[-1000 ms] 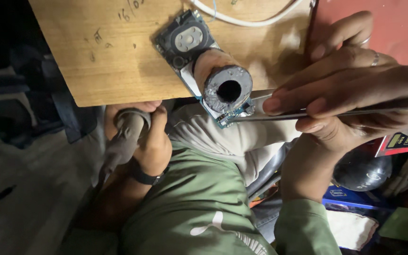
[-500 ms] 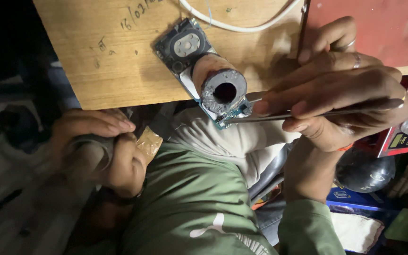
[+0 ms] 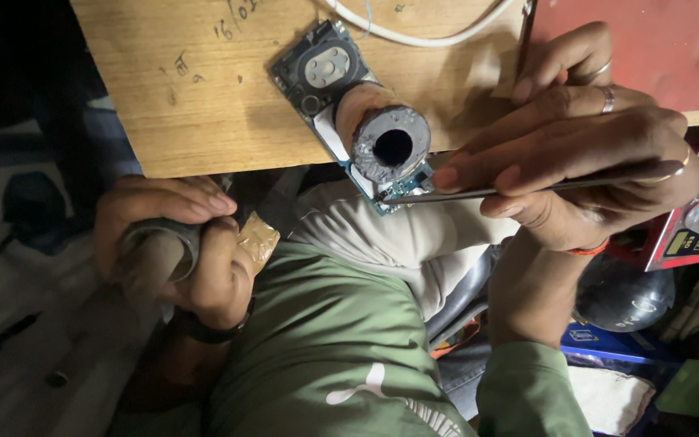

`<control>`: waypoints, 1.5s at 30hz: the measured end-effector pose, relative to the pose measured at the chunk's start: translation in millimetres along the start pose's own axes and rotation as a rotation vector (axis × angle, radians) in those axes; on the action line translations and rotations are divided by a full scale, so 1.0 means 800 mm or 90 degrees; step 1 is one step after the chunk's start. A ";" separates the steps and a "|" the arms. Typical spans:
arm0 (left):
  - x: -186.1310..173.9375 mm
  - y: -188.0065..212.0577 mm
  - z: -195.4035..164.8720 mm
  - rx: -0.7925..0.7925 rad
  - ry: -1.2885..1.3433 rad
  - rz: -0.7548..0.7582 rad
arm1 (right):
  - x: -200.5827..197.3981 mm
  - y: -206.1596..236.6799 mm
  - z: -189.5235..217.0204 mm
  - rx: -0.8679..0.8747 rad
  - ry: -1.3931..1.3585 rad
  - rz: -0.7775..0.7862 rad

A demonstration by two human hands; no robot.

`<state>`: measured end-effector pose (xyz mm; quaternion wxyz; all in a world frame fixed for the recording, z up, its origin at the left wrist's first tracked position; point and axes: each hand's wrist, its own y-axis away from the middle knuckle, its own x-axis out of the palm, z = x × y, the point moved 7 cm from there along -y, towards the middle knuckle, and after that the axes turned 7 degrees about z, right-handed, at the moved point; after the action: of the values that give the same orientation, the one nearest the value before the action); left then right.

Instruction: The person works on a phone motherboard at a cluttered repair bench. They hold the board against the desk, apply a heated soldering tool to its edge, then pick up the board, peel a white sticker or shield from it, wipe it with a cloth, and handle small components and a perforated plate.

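Right grip is pinching tweezers at the board; left grip is clasping a tube. Red packet is lying beyond the right grip.

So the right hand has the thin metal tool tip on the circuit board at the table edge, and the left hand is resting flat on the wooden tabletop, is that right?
Not quite. In the head view the left hand is below the wooden tabletop, wrapped around a grey cylindrical handle, not resting flat on the top. The rest holds: the right hand has the thin metal tool tip on the circuit board at the table edge.
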<state>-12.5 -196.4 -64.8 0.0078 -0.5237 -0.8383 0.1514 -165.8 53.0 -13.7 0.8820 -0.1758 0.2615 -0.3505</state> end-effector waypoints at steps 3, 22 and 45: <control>0.001 -0.003 0.000 0.007 -0.007 0.002 | -0.001 -0.001 0.001 0.009 0.007 -0.011; 0.000 -0.003 0.001 0.106 -0.047 -0.006 | 0.005 -0.007 0.004 0.024 0.010 -0.015; 0.001 0.003 0.006 0.057 -0.027 -0.005 | 0.003 -0.007 0.000 0.012 0.020 -0.003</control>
<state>-11.6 -196.3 -70.4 0.0144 -0.5166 -0.8325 0.1999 -167.2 47.6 -11.7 0.8787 -0.1629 0.2714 -0.3575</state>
